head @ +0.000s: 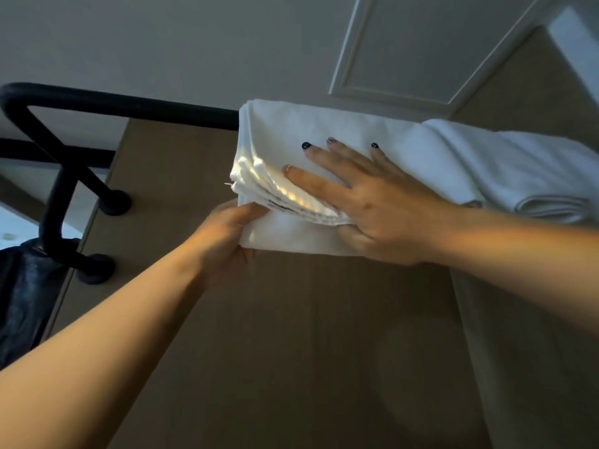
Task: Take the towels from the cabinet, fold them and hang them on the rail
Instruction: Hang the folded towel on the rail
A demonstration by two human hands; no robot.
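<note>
Closest to me, 2 bare forearms reach up and away toward the wall. The left hand (227,234) comes in from the lower left and grips the bottom left corner of a folded white cotton towel (324,134), thumb lying across the front layer and fingers curled behind the hem. The right hand (366,202) comes in from the right and lies flat against the front of the same towel, its fingers spread wide and straight, dark polish on the nails; its thumb tucks under the stack of folded edges low on the cloth. A patch of warm light falls across those layered edges, just beside the index finger.

The towel hangs draped over a black round metal rail (129,106), covering the rail's right part, with the bare bar running off to the left and bending down into 2 round wall mounts. Touching its right side, a second white folded towel (534,176) is draped over the same line, thicker and rolled at its lower edge.

Behind both is a brown wall panel (291,335). At the lower left hangs a dark glossy fabric item (22,296). Farthest off, above, is a white panelled door (431,47) against a pale grey surface.
</note>
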